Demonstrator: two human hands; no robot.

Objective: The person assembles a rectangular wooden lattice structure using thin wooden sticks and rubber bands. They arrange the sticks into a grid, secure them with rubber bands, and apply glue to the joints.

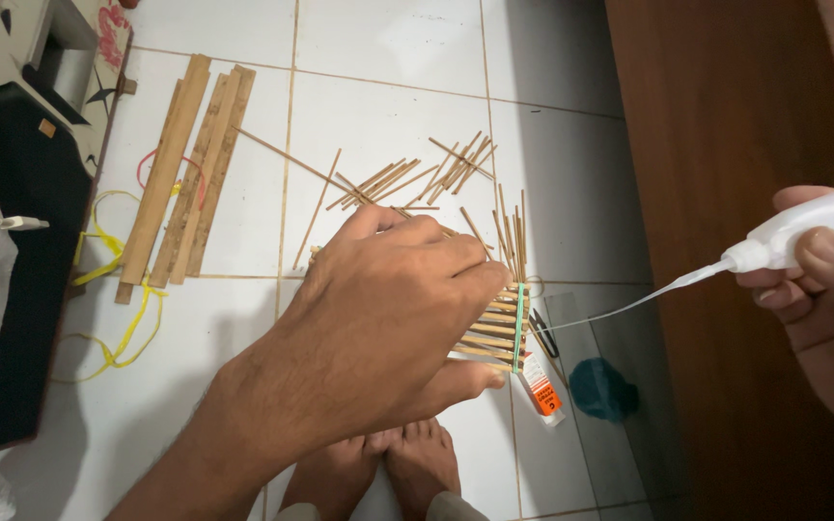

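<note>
My left hand (378, 318) grips a small panel of thin bamboo sticks (499, 330) laid side by side, held just above the white tiled floor. My right hand (822, 289) holds a small white glue bottle (793, 232) at the right edge of the view. Its long thin nozzle points left, and the tip almost touches the panel's right edge. Most of the panel is hidden under my left hand.
Loose bamboo sticks (417, 178) lie scattered on the floor (388, 39) beyond the panel. Flat bamboo slats (190, 174) lie to the left with yellow cord (123, 289). A small orange-and-white box (541, 388) lies below the panel. A brown wooden surface (726, 145) stands at the right. My bare feet (388, 468) are below.
</note>
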